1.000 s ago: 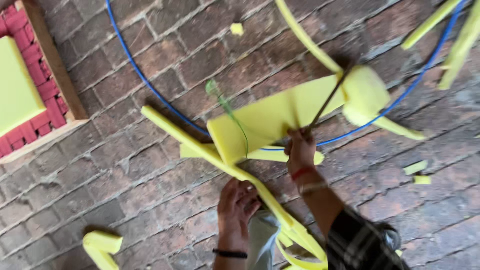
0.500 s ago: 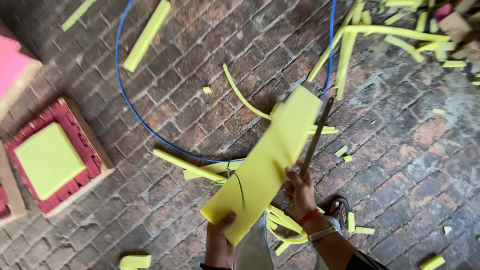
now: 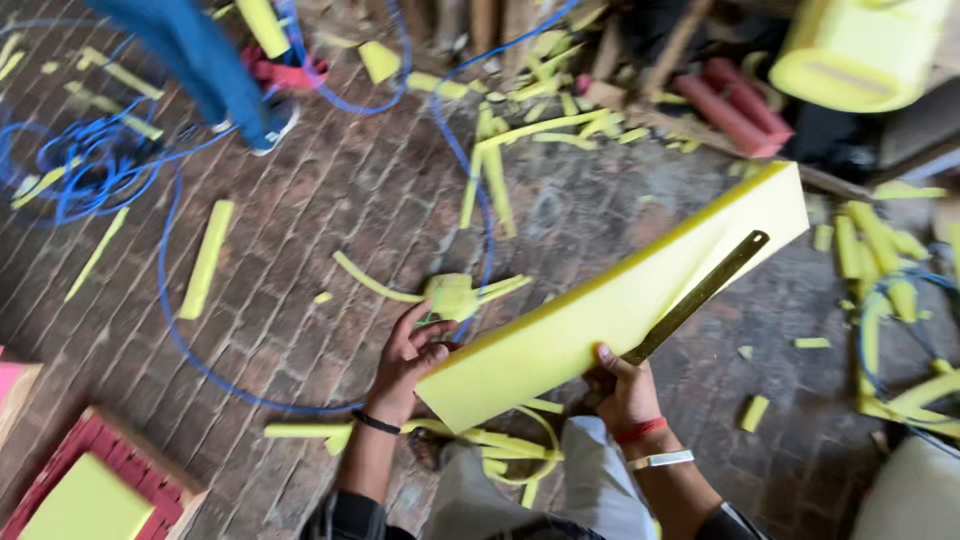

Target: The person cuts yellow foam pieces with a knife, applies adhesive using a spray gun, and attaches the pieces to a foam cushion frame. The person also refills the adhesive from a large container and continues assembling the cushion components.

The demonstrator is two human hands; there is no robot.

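I see the left hand [image 3: 408, 352] gripping the yellow foam slab [image 3: 610, 305] at its lower corner, the right hand [image 3: 622, 388] clamping slab and metal ruler [image 3: 697, 297] together.

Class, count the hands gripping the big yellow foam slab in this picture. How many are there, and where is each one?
2. The left hand grips the yellow foam slab at its lower left corner; the right hand holds its lower edge together with a metal ruler.

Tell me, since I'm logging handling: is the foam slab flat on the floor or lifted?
Lifted: both hands, left and right, hold the slab tilted above the floor.
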